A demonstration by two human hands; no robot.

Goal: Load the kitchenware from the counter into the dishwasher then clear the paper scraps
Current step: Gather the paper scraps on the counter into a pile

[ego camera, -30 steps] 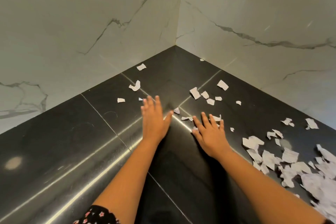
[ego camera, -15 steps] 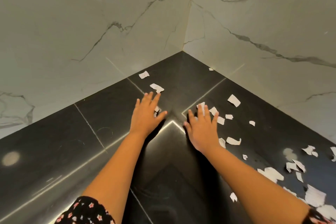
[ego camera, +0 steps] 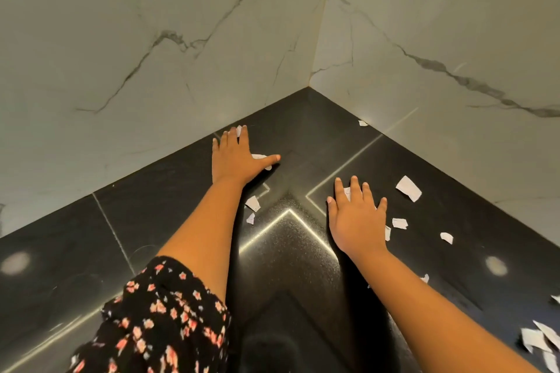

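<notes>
left hand (ego camera: 235, 159) reached farther over scraps (ego camera: 408, 188) than before.

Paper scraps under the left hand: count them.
2 show: a far scrap between two fingertips, a near scrap under the thumb. The left hand may hide more.

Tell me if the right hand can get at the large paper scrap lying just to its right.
Probably yes. The right hand lies flat with straight fingers, the large scrap sits just beyond its little finger, and only bare black counter lies between.
</notes>
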